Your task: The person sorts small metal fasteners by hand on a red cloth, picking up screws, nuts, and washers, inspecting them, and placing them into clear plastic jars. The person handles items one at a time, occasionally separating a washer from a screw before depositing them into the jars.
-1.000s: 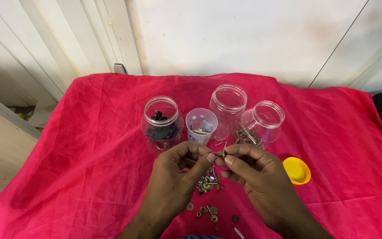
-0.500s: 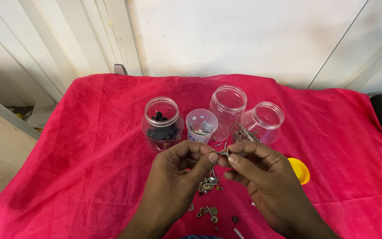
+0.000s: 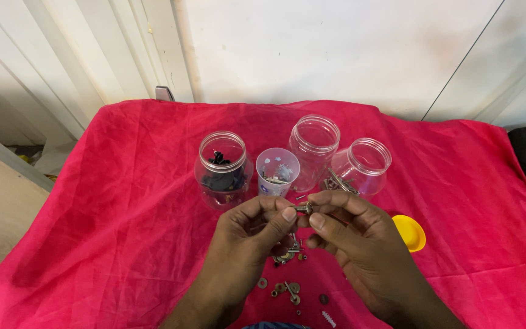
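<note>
Both hands meet above the red-draped table [image 3: 123, 183]. Left hand [image 3: 248, 234] and right hand [image 3: 351, 237] each pinch, fingertips closed, one end of a small metal bolt [image 3: 303, 208], held just before the jars [image 3: 315, 146]. Step judged: separating the fastener; opposite twisting needed next.

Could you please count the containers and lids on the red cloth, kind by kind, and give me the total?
Clear jars: 3, one with dark pieces, one empty at the back, one tilted with metal parts
Small translucent cup: 1
Yellow lid: 1
Total: 5
</note>
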